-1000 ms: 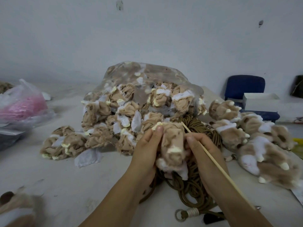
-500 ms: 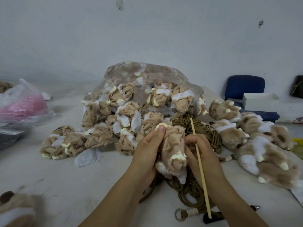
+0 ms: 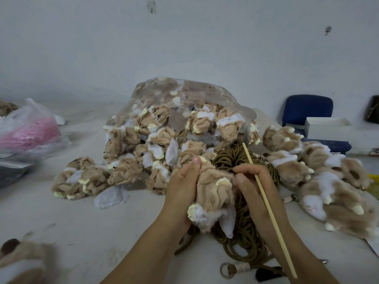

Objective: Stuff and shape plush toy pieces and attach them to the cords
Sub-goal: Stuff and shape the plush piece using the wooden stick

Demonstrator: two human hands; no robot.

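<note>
No readable text, label, brand or number anywhere: none on the white box (image 3: 328,128) at two o'clock, none on the clear bag (image 3: 184,93) at twelve.

View: one wide-angle camera worn on the person's head, the only view.
Position: above the near edge of the table (image 3: 82,232), at 6 o'clock of the work area.
Facing: forward and down toward 12 o'clock, across the table to the pale wall (image 3: 184,48).
Nearness: close. The left hand (image 3: 180,193) and right hand (image 3: 252,187) sit just below centre, and the forearms enter from 6 o'clock.
Centre: the plush piece (image 3: 213,195) gripped by the left hand, with the clear bag (image 3: 184,93) behind it at 12 o'clock.
Lower right: the wooden stick (image 3: 265,201), held in the right hand, slants toward 5 o'clock.
Edges: the pink-filled bag (image 3: 30,130) at 9 o'clock, the blue chair (image 3: 307,107) at 3 o'clock, and blur at 7 o'clock.
</note>
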